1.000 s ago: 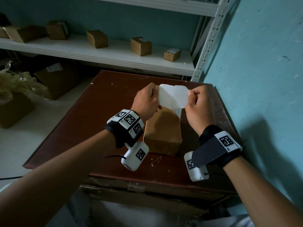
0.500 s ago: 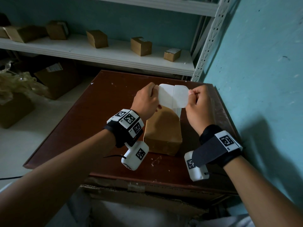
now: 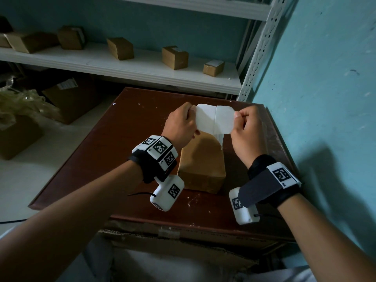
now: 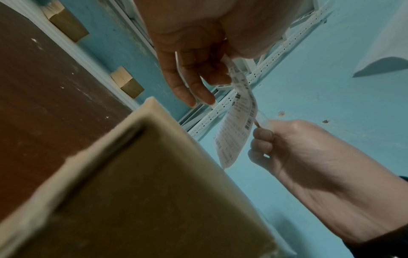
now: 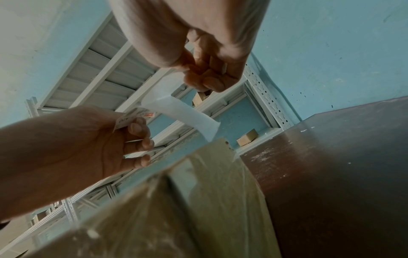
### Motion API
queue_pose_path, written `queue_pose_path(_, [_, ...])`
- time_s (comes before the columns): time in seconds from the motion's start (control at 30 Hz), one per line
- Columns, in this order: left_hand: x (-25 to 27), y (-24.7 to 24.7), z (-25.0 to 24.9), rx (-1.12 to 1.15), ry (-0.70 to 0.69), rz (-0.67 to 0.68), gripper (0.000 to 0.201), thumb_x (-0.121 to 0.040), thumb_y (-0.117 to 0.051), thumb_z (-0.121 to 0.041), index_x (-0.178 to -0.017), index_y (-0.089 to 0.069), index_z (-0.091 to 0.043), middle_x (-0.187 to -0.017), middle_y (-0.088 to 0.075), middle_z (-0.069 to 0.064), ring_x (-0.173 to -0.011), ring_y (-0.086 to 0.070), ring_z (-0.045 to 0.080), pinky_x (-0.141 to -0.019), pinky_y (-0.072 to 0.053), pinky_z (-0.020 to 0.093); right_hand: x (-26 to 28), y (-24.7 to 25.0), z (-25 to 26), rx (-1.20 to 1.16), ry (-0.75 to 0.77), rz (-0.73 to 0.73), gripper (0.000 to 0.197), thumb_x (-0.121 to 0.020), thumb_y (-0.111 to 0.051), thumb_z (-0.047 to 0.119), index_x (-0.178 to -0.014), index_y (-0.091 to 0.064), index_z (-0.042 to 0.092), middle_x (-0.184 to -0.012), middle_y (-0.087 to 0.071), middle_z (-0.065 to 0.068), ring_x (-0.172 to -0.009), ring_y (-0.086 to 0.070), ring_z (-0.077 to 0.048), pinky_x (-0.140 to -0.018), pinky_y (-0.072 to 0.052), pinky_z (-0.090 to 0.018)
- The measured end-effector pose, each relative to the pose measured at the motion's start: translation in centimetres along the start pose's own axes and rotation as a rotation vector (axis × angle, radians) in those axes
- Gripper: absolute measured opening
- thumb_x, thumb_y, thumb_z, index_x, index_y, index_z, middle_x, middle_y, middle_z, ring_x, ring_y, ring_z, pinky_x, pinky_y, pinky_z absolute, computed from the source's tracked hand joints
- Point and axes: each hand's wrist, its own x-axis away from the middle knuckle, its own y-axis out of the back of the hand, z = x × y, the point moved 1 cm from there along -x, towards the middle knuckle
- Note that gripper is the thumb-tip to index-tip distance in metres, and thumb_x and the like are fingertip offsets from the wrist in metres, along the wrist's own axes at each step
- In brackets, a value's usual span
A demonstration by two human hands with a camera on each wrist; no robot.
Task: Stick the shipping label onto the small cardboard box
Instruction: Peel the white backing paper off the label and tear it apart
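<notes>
Against the teal wall, I am holding the shipping label (image 3: 213, 120) above the small cardboard box (image 3: 201, 165) on the desk (image 3: 114, 139), left hand (image 3: 180, 125) and right hand (image 3: 247, 129) each in a pinching grip, peeling backing, nothing stuck yet

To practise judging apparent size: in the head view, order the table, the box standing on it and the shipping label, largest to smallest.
1. table
2. box
3. shipping label, nearer the camera, so its rank is less sure.
</notes>
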Motion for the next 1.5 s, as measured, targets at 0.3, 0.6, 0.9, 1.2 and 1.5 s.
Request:
queue_pose_path(0.3, [-0.04,0.02,0.03,-0.004,-0.004,-0.004,0.024,-0.104,-0.033,-0.025,-0.091,-0.048,-0.011,-0.082,-0.055,0.0,-0.064,-0.065,0.013,-0.053,-0.053,0.023,-0.04,0.12,0.1,0.006,0.003,-0.001,0.01,-0.101,-0.044,0.021,-0.102,-0.048,0.011,-0.076,-0.047,0.013,-0.066,-0.05,0.0,-0.057,-0.04,-0.011])
queue_pose_path(0.6, [0.0,0.06,-0.01,-0.005,-0.006,-0.012,0.024,-0.104,-0.033,-0.024,-0.09,-0.048,-0.011,-0.081,-0.055,0.0,-0.062,-0.064,0.012,-0.054,-0.054,0.025,-0.15,0.06,-0.06,0.002,-0.002,0.002,0.014,-0.101,-0.044,0.021,-0.104,-0.05,0.009,-0.075,-0.047,0.012,-0.066,-0.05,-0.002,-0.058,-0.041,-0.015])
queue_pose_path(0.9, [-0.05,0.11,-0.03,-0.003,0.0,-0.013,0.023,-0.104,-0.034,-0.025,-0.093,-0.048,-0.011,-0.08,-0.053,-0.002,-0.062,-0.063,0.013,-0.056,-0.055,0.026,0.04,0.39,0.3,0.013,-0.008,0.009,0.011,-0.101,-0.044,0.021,-0.103,-0.048,0.01,-0.077,-0.045,0.015,-0.067,-0.05,0.001,-0.056,-0.041,-0.012])
queue_pose_path(1.2, [-0.15,0.11,0.11,-0.007,-0.002,-0.003,0.024,-0.104,-0.034,-0.026,-0.096,-0.049,-0.01,-0.085,-0.055,0.0,-0.067,-0.066,0.015,-0.057,-0.057,0.027,-0.04,0.3,0.07,0.026,-0.008,-0.001,0.013,-0.101,-0.044,0.022,-0.104,-0.049,0.01,-0.076,-0.045,0.016,-0.068,-0.051,0.002,-0.055,-0.039,-0.011])
queue_pose_path(1.5, [-0.23,0.12,0.23,-0.005,-0.007,0.003,0.023,-0.104,-0.034,-0.025,-0.096,-0.049,-0.011,-0.086,-0.055,0.0,-0.066,-0.065,0.013,-0.057,-0.056,0.025,-0.12,0.28,-0.09,0.028,-0.009,-0.003,0.013,-0.101,-0.044,0.023,-0.103,-0.048,0.011,-0.076,-0.045,0.015,-0.068,-0.051,0.0,-0.055,-0.04,-0.014])
